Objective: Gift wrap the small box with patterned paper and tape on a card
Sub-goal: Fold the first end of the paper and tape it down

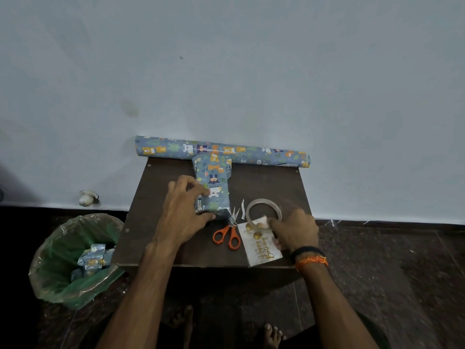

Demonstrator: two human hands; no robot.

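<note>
The small box (214, 190), covered in blue animal-print paper, stands on the dark brown table (176, 245) near its middle. My left hand (183, 207) grips the box's left side and near corner, thumb under its lower edge. A white greeting card (259, 245) with gold lettering and gold balloons lies at the table's front right. My right hand (294, 230) rests on the card's right edge, fingers curled on it, the index fingertip at its top corner. A clear tape roll (263, 210) lies just beyond the card.
Orange-handled scissors (227, 236) lie between box and card, with small paper slivers (239, 210) beside the tape. The wrapping-paper roll (224, 151) lies along the wall at the table's back. A green-lined bin (73, 258) with paper scraps stands on the floor at left. My bare feet are below the table.
</note>
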